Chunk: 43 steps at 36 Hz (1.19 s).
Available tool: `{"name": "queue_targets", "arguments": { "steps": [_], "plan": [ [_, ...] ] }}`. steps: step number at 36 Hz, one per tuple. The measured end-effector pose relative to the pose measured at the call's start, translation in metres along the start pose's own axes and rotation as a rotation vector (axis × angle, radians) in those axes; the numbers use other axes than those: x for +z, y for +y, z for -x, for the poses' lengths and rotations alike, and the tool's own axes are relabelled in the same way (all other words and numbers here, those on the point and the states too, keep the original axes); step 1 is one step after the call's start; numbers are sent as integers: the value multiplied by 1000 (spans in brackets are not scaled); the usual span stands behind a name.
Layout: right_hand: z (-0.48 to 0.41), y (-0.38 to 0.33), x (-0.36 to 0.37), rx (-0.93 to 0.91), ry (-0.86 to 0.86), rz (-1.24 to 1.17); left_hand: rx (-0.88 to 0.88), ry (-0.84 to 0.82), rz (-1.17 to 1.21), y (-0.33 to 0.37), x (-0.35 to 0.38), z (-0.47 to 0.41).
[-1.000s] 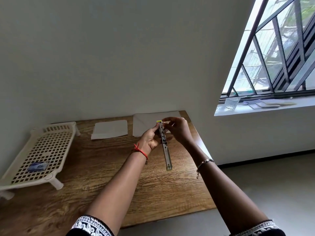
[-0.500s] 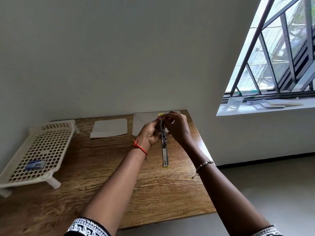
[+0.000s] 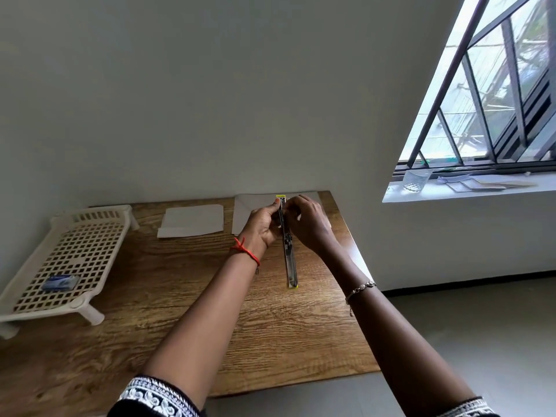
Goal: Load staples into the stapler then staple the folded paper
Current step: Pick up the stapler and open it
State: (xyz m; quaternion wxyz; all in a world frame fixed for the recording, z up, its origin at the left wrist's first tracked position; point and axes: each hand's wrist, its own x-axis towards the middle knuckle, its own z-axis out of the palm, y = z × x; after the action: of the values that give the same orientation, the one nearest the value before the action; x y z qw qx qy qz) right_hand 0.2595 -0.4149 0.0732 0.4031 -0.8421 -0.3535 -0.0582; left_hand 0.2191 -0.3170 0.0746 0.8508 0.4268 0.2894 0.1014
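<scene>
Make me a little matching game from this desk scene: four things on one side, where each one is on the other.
Things:
1. stapler
2. small blue box
3. folded paper
4. drinking glass

Places:
A. on the window sill
B. in the white slotted tray
C. held between both hands
D. flat on the table, left of the hands

Pairs: 1-C, 2-B, 3-D, 4-A

Both arms extended, left hand [image 3: 261,227] and right hand [image 3: 310,224] close together, fingers [image 3: 275,206] pinched
</scene>
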Motion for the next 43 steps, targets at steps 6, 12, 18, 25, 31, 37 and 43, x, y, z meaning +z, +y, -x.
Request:
{"name": "queue_targets", "arguments": {
  "steps": [6, 12, 18, 25, 31, 37, 43],
  "plan": [
    [2, -1, 2, -47, -67, 32, 28, 11, 11, 2, 1, -1],
    [3, -1, 4, -80, -89, -13, 41, 32, 38, 2, 0, -4],
    [2, 1, 5, -88, -88, -26, 26, 62, 57, 0, 0, -4],
    [3, 8, 8, -96, -87, -56, 28, 67, 66, -4, 1, -7],
    [6, 14, 9, -87, -73, -68, -2, 69, 64, -9, 4, -10],
    [9, 15, 9, -96, -54, -65, -6, 93, 34, -15, 7, -16],
    [11, 18, 10, -74, -27, -71, -4, 126, 101, -22, 11, -18]
  ]
}}
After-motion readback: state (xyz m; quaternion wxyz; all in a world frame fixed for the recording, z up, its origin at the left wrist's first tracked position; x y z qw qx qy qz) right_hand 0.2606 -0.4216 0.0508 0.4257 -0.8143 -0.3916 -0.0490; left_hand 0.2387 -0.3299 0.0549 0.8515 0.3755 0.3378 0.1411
